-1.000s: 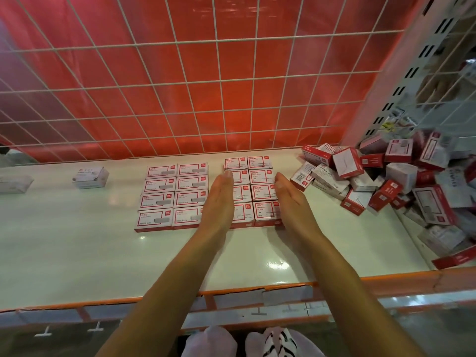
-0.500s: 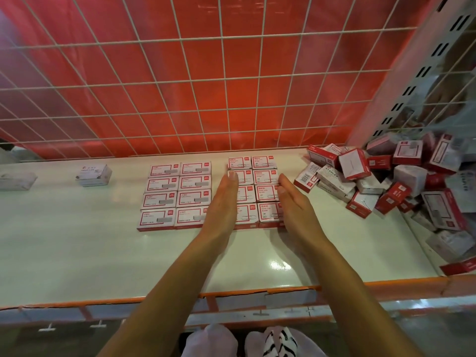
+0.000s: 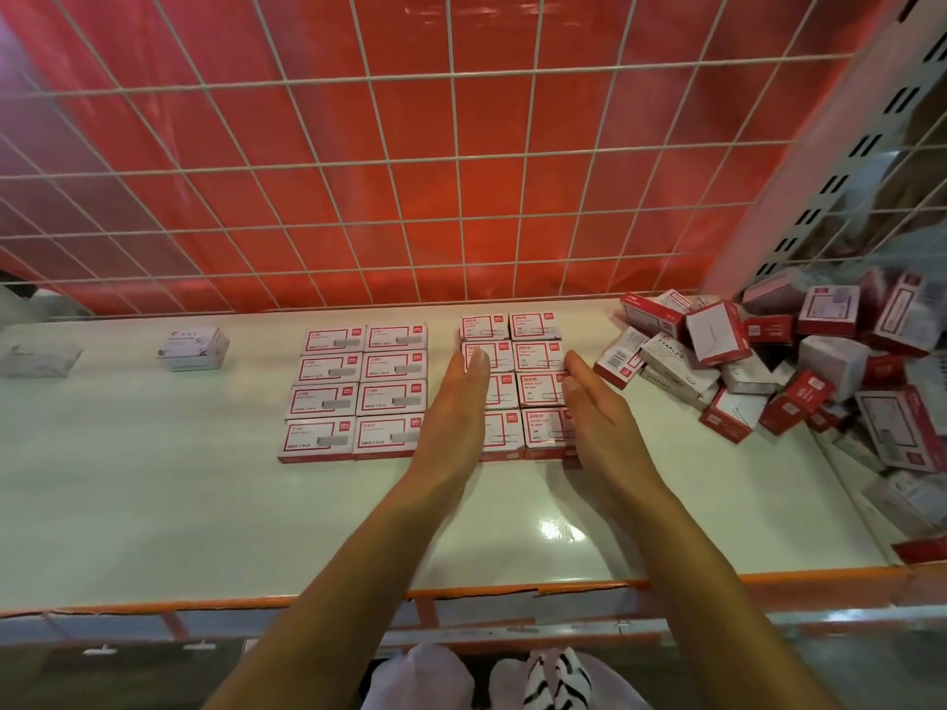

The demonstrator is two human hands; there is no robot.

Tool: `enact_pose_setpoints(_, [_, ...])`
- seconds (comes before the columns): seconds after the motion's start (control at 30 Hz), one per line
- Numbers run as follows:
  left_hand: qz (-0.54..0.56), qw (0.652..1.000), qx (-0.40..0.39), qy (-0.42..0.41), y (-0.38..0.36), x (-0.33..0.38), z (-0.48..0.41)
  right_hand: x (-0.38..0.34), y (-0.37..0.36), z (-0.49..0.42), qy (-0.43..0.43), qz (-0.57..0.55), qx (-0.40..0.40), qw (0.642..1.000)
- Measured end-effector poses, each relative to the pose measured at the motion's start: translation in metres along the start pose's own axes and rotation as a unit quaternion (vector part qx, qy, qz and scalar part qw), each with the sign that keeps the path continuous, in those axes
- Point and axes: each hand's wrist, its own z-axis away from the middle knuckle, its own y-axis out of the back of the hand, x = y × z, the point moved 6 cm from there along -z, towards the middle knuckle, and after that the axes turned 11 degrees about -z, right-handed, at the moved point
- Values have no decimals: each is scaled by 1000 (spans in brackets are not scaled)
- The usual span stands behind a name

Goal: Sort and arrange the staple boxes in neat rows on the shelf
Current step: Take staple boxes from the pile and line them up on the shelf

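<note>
Flat and straight-fingered, gripping nothing: your left hand (image 3: 456, 402) and right hand (image 3: 597, 417) flank the two-column block of staple boxes (image 3: 535, 351) in the middle of the shelf (image 3: 153, 504). At its 9 o'clock sits a second neat block (image 3: 358, 392); at 3 o'clock, a loose pile (image 3: 768, 361).

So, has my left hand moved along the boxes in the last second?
No. The left hand still has its fingertips at the second row from the back of the right block of boxes, flat against its left side.

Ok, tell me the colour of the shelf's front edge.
Orange front edge, shown best in the head view.
</note>
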Motion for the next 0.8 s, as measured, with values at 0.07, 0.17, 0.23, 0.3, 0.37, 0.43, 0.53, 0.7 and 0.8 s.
enact_pose_setpoints(0.07, [3,1000,3,-1,0,-1,-1,-1,-1,0,-8,4,2,1000])
enact_pose_setpoints(0.17, [5,1000,2,2,0,-2,-2,-2,1,0,-14,16,3,1000])
enact_pose_setpoints(0.23, [-1,1000,5,10,1,-2,-4,-2,2,0,-16,21,-2,1000])
enact_pose_setpoints(0.3, [-4,1000,11,20,5,-1,-7,-6,4,-1,-21,29,-3,999])
enact_pose_setpoints(0.37, [-5,999,6,33,10,1,-12,-11,3,-5,-27,24,3,999])
enact_pose_setpoints(0.43, [-3,999,1,43,12,6,-17,-12,3,-16,-28,24,14,999])
enact_pose_setpoints(0.53, [5,999,-7,50,9,10,-32,-11,2,-32,-25,4,21,999])
enact_pose_setpoints(0.7, [24,998,13,51,7,2,-49,-12,-6,-45,-21,29,8,999])
enact_pose_setpoints(0.8, [34,998,15,55,5,-2,-50,-11,-8,-44,-21,48,12,999])
